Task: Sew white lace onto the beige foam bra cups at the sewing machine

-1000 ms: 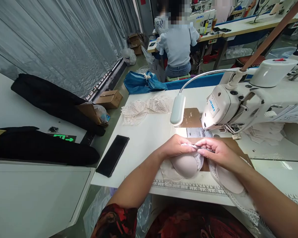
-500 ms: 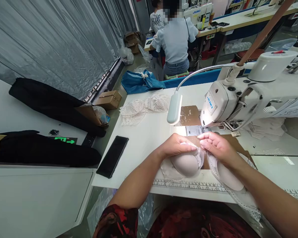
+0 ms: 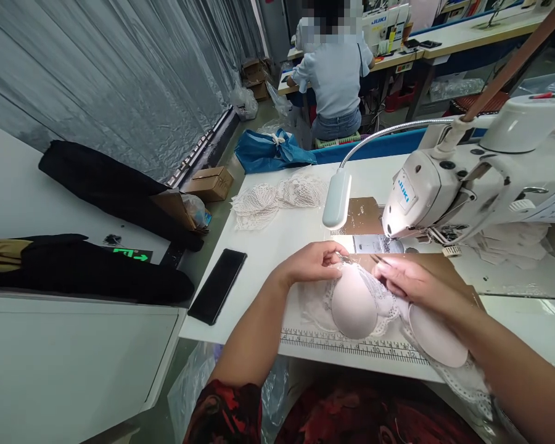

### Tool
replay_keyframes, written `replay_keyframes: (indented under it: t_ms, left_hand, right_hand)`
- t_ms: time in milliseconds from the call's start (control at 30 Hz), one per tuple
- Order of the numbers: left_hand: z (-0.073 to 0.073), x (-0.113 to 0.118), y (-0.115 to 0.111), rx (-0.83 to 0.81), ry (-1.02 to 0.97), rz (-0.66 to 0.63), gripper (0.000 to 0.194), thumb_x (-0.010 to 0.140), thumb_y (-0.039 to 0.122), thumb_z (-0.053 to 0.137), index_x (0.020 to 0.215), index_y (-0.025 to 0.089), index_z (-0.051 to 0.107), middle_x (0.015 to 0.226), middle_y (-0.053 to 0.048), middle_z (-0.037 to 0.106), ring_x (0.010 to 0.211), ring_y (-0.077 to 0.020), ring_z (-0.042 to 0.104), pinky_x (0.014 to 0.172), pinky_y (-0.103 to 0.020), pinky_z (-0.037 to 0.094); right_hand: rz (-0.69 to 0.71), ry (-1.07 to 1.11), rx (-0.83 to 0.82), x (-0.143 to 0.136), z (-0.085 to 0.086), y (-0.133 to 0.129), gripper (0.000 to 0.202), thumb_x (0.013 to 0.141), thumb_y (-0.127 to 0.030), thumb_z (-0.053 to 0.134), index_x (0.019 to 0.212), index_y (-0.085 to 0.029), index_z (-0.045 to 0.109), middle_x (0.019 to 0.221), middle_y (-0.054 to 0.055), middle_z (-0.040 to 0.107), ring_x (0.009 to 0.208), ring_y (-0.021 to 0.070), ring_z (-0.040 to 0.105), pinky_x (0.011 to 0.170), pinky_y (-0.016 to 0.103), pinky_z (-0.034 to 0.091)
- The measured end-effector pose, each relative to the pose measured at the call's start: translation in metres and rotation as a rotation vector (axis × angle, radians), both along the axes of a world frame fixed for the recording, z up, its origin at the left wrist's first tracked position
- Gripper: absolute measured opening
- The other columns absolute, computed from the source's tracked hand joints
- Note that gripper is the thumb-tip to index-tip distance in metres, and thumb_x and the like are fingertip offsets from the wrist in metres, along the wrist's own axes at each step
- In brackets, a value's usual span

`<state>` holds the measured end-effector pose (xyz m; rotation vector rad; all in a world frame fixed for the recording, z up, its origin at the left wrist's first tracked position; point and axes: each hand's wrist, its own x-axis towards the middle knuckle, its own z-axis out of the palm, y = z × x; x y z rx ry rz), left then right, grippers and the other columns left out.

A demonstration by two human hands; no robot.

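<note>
A pale pink padded bra (image 3: 354, 303) with white lace edging lies at the table's front edge, one cup flat near the printed ruler (image 3: 379, 351), the other under my right forearm. My left hand (image 3: 315, 261) pinches the lace at the top of the left cup. To the right of it, my right hand (image 3: 404, 277) is closed round a thin dark tool, perhaps tweezers or small snips, its tip pointing left above the cup. Just beyond both hands is the needle area of the white sewing machine (image 3: 419, 191).
A lamp (image 3: 337, 200) hangs over the table. White lace pieces (image 3: 259, 203) lie at the back left, a black phone (image 3: 217, 286) at the left edge. More fabric pieces (image 3: 509, 242) sit behind the machine. A seated person (image 3: 335, 77) works beyond a blue bag (image 3: 271, 152).
My left hand has moved left and up with the cup's top edge, turning the cup upright to the view. My hands are further apart. The camera view has shifted slightly.
</note>
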<state>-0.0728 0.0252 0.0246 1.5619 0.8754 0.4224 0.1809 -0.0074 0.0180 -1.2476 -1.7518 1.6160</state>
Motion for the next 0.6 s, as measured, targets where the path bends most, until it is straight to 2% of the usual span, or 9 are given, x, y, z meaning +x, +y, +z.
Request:
replay_keyframes:
  t_ms: [100, 167, 267, 367, 467, 533, 600]
  left_hand:
    - [-0.002, 0.009, -0.004, 0.046, -0.020, 0.028, 0.042, 0.078, 0.031, 0.071, 0.115, 0.015, 0.060, 0.075, 0.003, 0.052, 0.071, -0.0117, 0.050, 0.069, -0.025, 0.040]
    - [-0.004, 0.015, -0.006, 0.054, -0.041, 0.043, 0.044, 0.078, 0.032, 0.071, 0.117, 0.015, 0.060, 0.079, 0.001, 0.054, 0.074, -0.0130, 0.052, 0.069, -0.025, 0.041]
    - [-0.007, 0.022, -0.008, 0.081, -0.039, 0.083, 0.049, 0.075, 0.034, 0.075, 0.118, 0.017, 0.060, 0.086, -0.001, 0.057, 0.080, -0.0146, 0.055, 0.073, -0.026, 0.043]
    - [-0.009, 0.029, -0.010, 0.100, 0.009, 0.114, 0.048, 0.071, 0.037, 0.079, 0.112, 0.019, 0.064, 0.096, -0.003, 0.061, 0.088, -0.0167, 0.056, 0.076, -0.026, 0.043]
    - [-0.011, 0.035, -0.011, -0.014, -0.016, 0.094, 0.035, 0.072, 0.040, 0.077, 0.096, 0.015, 0.068, 0.097, -0.005, 0.065, 0.089, -0.0185, 0.058, 0.075, -0.026, 0.044]
    - [-0.011, 0.037, -0.011, -0.136, -0.075, 0.082, 0.031, 0.074, 0.040, 0.076, 0.089, 0.013, 0.068, 0.090, -0.005, 0.066, 0.084, -0.0177, 0.059, 0.073, -0.026, 0.045]
    - [-0.011, 0.037, -0.011, -0.233, -0.126, 0.088, 0.030, 0.076, 0.039, 0.075, 0.088, 0.012, 0.068, 0.085, -0.005, 0.065, 0.079, -0.0160, 0.059, 0.070, -0.025, 0.045]
  right_hand:
    - [-0.080, -0.003, 0.086, -0.004, -0.011, 0.003, 0.036, 0.085, -0.057, 0.055, 0.090, -0.021, 0.062, 0.077, 0.002, 0.061, 0.070, 0.0177, 0.054, 0.063, 0.031, 0.043]
    - [-0.085, -0.052, 0.145, -0.005, -0.018, 0.003, 0.033, 0.081, -0.053, 0.062, 0.088, -0.021, 0.063, 0.079, 0.002, 0.061, 0.072, 0.0184, 0.054, 0.063, 0.031, 0.042]
    - [-0.097, -0.099, 0.179, -0.006, -0.022, 0.002, 0.031, 0.084, -0.051, 0.059, 0.079, -0.020, 0.061, 0.069, 0.000, 0.056, 0.064, 0.0168, 0.049, 0.058, 0.031, 0.038]
    - [-0.093, -0.045, 0.205, -0.005, -0.019, 0.001, 0.031, 0.086, -0.049, 0.057, 0.078, -0.020, 0.062, 0.070, 0.000, 0.058, 0.066, 0.0171, 0.051, 0.060, 0.031, 0.040]
    - [-0.074, 0.018, 0.222, -0.004, -0.017, 0.001, 0.028, 0.088, -0.047, 0.058, 0.089, -0.020, 0.066, 0.086, 0.004, 0.066, 0.080, 0.0203, 0.059, 0.072, 0.033, 0.046]
    - [-0.106, 0.058, 0.187, -0.002, -0.018, 0.001, 0.031, 0.087, -0.047, 0.060, 0.104, -0.021, 0.065, 0.099, 0.006, 0.068, 0.092, 0.0225, 0.061, 0.080, 0.034, 0.048]
    - [-0.147, 0.112, 0.111, 0.002, -0.018, 0.002, 0.041, 0.087, -0.049, 0.060, 0.117, -0.021, 0.059, 0.099, 0.007, 0.067, 0.091, 0.0220, 0.062, 0.079, 0.034, 0.050]
